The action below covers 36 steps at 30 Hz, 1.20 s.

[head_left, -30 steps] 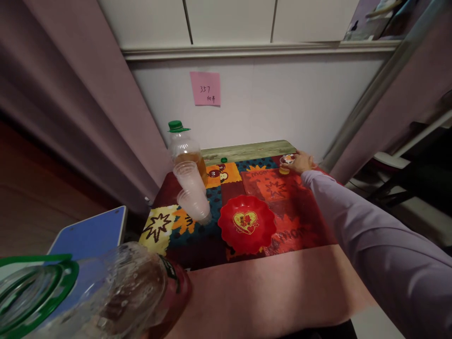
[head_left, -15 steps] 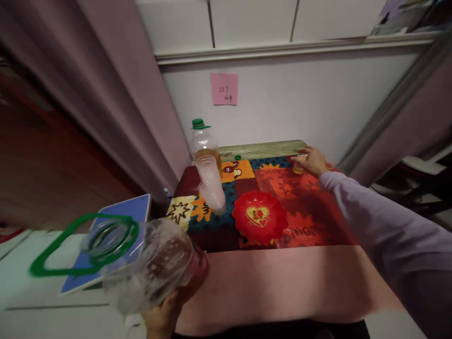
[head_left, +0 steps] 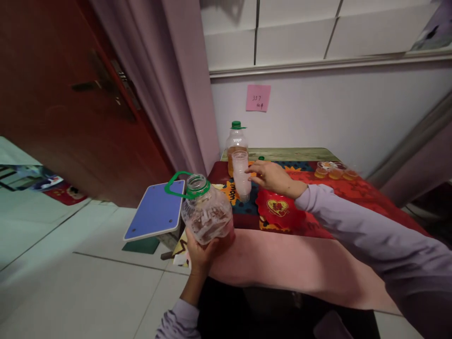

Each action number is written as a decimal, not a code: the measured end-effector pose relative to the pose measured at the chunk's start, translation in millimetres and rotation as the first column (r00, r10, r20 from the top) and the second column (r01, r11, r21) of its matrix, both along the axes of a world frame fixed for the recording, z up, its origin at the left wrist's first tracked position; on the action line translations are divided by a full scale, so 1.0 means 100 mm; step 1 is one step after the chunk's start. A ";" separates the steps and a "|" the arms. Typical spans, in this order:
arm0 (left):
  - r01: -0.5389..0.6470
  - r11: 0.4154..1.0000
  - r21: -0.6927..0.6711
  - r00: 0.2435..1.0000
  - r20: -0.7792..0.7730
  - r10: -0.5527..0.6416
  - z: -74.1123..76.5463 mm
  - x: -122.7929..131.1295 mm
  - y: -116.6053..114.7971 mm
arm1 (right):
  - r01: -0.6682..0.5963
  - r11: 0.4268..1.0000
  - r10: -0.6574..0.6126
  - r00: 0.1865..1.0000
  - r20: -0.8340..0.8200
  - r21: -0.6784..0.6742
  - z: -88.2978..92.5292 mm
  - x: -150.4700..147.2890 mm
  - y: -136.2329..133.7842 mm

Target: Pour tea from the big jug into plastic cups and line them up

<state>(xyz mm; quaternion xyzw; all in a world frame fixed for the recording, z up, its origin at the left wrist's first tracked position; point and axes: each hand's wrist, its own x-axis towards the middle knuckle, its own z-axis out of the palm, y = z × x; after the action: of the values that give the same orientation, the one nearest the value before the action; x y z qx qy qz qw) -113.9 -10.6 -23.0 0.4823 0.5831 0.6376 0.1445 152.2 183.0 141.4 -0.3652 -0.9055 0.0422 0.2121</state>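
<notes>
I've got the left hand [head_left: 202, 253] gripping an uncapped plastic jug [head_left: 208, 215]; right by the parted fingertips of the right hand [head_left: 274, 179] are nested cups [head_left: 241, 176], apparently unfilled. Beyond those fingertips, rightward, three cups [head_left: 335, 174] already hold amber liquid.

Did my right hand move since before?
Yes. Against the pink note on the wall, your right hand went left: from well right of it to almost below.

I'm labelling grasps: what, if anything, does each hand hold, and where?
The left hand holds the green-handled jug by its lower body. The right hand is at the plastic cups; grip unclear.
</notes>
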 end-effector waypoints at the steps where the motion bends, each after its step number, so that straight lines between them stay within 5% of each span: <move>1: -0.002 1.000 0.018 1.000 0.012 0.002 0.03 0.02 0.00 | 0.017 1.000 -0.017 0.999 0.046 0.011 0.00 -0.09 -0.01; 7: 0.024 0.999 0.042 0.995 0.093 -0.027 0.13 0.11 0.00 | 0.142 0.990 -0.141 0.954 0.264 0.014 -0.02 -0.33 0.02; 15: 0.019 0.996 0.086 0.995 0.092 -0.027 0.04 0.10 0.04 | 0.196 0.980 -0.174 0.917 0.360 -0.026 -0.02 -0.49 -0.04; 36: 0.026 0.991 0.128 0.992 0.119 -0.041 0.08 0.13 0.03 | 0.207 0.975 -0.196 0.973 0.120 -0.084 -0.13 -0.41 0.13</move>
<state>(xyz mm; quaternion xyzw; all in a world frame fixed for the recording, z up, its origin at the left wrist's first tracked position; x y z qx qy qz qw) -101.0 -7.5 -14.9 0.4607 0.5235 0.6987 0.1597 111.4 195.8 128.4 -0.4669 -0.8709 0.0436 0.1471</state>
